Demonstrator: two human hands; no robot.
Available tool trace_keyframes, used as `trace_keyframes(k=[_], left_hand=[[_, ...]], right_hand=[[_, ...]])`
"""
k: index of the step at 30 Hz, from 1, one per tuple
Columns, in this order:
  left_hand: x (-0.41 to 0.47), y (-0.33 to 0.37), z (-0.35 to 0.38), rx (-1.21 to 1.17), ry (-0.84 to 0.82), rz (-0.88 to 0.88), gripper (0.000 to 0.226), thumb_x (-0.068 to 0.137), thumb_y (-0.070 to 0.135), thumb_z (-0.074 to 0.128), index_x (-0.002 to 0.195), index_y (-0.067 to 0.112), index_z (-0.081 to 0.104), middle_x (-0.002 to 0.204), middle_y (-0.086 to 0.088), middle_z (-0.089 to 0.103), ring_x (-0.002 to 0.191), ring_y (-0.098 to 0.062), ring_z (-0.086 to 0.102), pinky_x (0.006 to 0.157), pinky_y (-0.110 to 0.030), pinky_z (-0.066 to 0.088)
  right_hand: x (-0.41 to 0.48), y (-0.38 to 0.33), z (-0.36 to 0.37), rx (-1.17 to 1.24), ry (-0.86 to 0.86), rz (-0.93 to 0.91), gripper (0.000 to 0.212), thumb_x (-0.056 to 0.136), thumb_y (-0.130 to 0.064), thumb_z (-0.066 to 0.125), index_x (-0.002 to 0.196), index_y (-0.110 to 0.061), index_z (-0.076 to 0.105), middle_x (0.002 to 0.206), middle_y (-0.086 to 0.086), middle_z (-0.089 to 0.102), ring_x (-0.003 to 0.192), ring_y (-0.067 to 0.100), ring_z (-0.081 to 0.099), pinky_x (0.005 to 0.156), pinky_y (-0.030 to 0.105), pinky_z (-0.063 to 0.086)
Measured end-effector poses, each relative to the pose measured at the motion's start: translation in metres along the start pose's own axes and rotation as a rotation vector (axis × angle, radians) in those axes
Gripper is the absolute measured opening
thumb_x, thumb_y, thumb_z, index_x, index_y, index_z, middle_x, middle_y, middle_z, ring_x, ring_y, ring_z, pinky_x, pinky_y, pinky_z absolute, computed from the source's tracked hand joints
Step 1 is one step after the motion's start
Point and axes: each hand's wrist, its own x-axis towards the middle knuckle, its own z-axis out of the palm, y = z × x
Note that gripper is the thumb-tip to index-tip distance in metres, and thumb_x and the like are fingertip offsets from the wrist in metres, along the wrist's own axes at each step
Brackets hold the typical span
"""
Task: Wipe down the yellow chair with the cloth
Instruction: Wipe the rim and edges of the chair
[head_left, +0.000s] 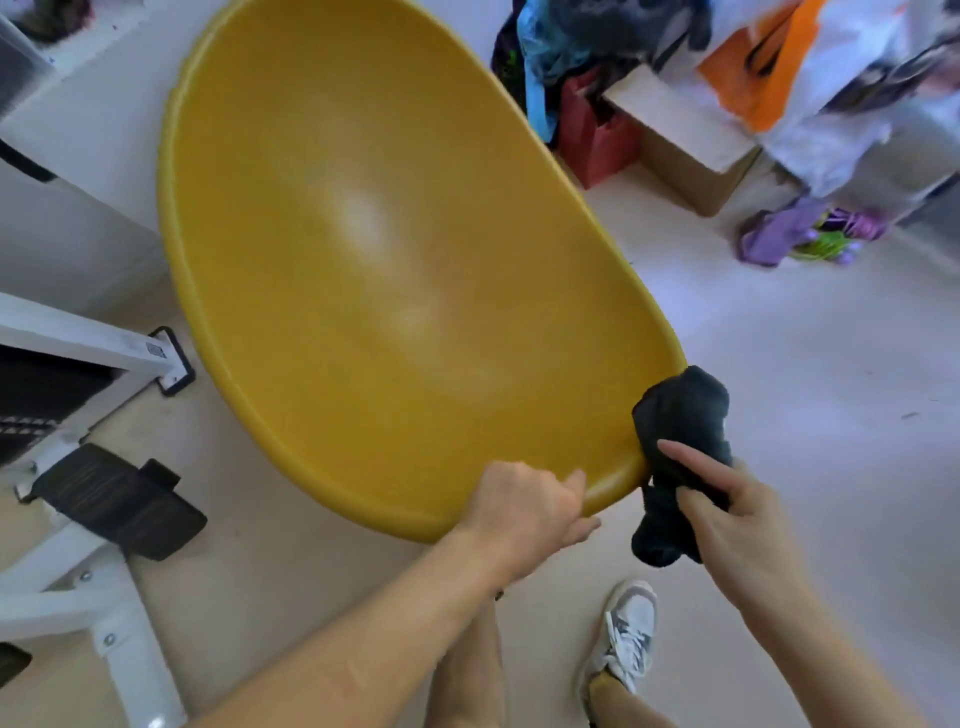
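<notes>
While against yellow chair (363, 234), black cloth (680, 415).

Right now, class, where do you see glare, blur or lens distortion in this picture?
Head view: pale glare patches on the chair; bags at top right blurred; wide lens bows the chair's rim; cloth, left hand and right hand fairly sharp.

yellow chair (374, 249) shell looks like smooth moulded plastic, semi-glossy with soft glare patches. The black cloth (680, 457) is matt, soft, bunched fabric. Floor (805, 415) looks smooth, pale, slightly shiny.
</notes>
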Motion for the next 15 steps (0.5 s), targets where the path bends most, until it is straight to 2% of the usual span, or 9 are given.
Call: trace_keyframes(k=[2, 4, 7, 9, 12, 14, 15], left_hand=[[0.037, 0.042, -0.014, -0.084, 0.085, -0.121, 0.043, 0.089, 0.059, 0.047, 0.092, 0.017, 0.057, 0.071, -0.006, 0.068, 0.065, -0.028, 0.066, 0.044, -0.022, 0.009], [0.076, 0.071, -0.029, -0.158, 0.216, -0.276, 0.042, 0.092, 0.056, 0.045, 0.097, 0.016, 0.056, 0.084, -0.009, 0.070, 0.079, -0.031, 0.067, 0.045, -0.025, 0.016], [0.126, 0.091, -0.051, -0.331, 0.214, -0.376, 0.038, 0.096, 0.052, 0.039, 0.101, 0.017, 0.054, 0.097, -0.012, 0.068, 0.091, -0.035, 0.063, 0.058, -0.031, 0.031], [0.134, 0.090, -0.062, -0.380, 0.235, -0.333, 0.035, 0.099, 0.047, 0.034, 0.108, 0.018, 0.051, 0.100, -0.012, 0.066, 0.093, -0.037, 0.061, 0.061, -0.034, 0.034], [0.094, 0.075, -0.048, -0.321, 0.226, -0.226, 0.044, 0.099, 0.048, 0.031, 0.136, 0.025, 0.036, 0.117, -0.004, 0.063, 0.104, -0.032, 0.058, 0.069, -0.038, 0.043], [0.053, 0.061, -0.019, -0.292, 0.218, -0.231, 0.050, 0.098, 0.051, 0.025, 0.142, 0.027, 0.031, 0.125, 0.004, 0.058, 0.108, -0.025, 0.057, 0.075, -0.036, 0.045], [0.036, 0.057, -0.005, -0.316, 0.254, -0.248, 0.051, 0.098, 0.053, 0.022, 0.140, 0.027, 0.034, 0.122, 0.006, 0.060, 0.104, -0.022, 0.059, 0.073, -0.034, 0.046]], right_hand=[[0.013, 0.008, -0.022, 0.028, 0.091, -0.062, 0.057, 0.087, 0.006, 0.045, 0.110, -0.043, 0.064, 0.109, 0.003, 0.061, 0.091, 0.025, 0.061, 0.080, 0.047, 0.054], [0.024, 0.012, -0.044, 0.058, 0.177, -0.106, 0.056, 0.087, 0.005, 0.045, 0.114, -0.041, 0.064, 0.112, 0.002, 0.061, 0.096, 0.023, 0.059, 0.087, 0.046, 0.052], [0.035, 0.021, -0.073, 0.109, 0.237, -0.126, 0.052, 0.088, -0.001, 0.050, 0.122, -0.039, 0.062, 0.110, 0.003, 0.065, 0.095, 0.022, 0.059, 0.087, 0.039, 0.051], [0.035, 0.026, -0.082, 0.121, 0.185, -0.109, 0.048, 0.088, -0.011, 0.058, 0.126, -0.041, 0.058, 0.106, -0.002, 0.067, 0.096, 0.020, 0.062, 0.086, 0.034, 0.051], [0.026, 0.026, -0.070, 0.018, 0.031, -0.115, 0.046, 0.082, -0.023, 0.073, 0.121, -0.045, 0.059, 0.092, -0.022, 0.066, 0.093, 0.008, 0.064, 0.071, 0.010, 0.044], [0.023, 0.027, -0.052, -0.036, 0.019, -0.120, 0.060, 0.082, -0.027, 0.074, 0.137, -0.035, 0.051, 0.104, -0.014, 0.066, 0.099, 0.009, 0.061, 0.071, 0.012, 0.039], [0.023, 0.027, -0.045, -0.058, 0.045, -0.126, 0.065, 0.084, -0.028, 0.072, 0.143, -0.031, 0.045, 0.111, -0.010, 0.066, 0.103, 0.011, 0.059, 0.074, 0.015, 0.037]])
